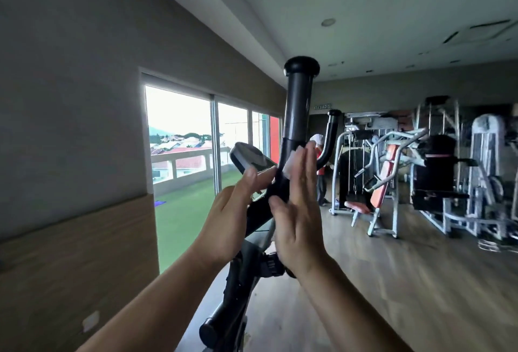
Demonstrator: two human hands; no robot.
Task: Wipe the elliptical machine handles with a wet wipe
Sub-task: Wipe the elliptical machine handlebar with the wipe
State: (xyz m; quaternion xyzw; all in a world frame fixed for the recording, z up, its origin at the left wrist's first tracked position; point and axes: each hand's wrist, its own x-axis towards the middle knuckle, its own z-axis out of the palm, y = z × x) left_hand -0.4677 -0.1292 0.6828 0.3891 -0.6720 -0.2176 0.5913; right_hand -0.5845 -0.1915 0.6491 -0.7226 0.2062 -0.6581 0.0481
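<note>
We are in a dim gym with a wooden floor [420, 281], a wide window [179, 127] at the left middle of the frame and weight machines [378, 178] lined up on the right. At the centre, our right hand [297, 211] stands flat and upright, fingers straight and together, pressing a white wet wipe [291, 159] against the right side of the near handle [298, 105] of the elliptical. Only a crumpled edge of the wipe shows past the fingertips. Our left hand [232, 211] meets the same bar from the other side, with thumb and one finger lying fairly straight against it. We cannot tell whether its other fingers wrap round the bar, as they are hidden. The black handle rises from between the hands to a rounded cap near the upper centre. Just left of it sits the tilted console [252, 159]. To the right and further back the second handle [330, 133] curves up, with a person in the far background near it.

We judge that the wiping step is in hand, low on the near handle, with the upper stretch and cap yet to be covered. The next move calls for sliding the wipe up the bar under steady pressure and turning the hand round it to reach the far side. The left hand would steady the arm, which may swing. The second handle waits after that.
</note>
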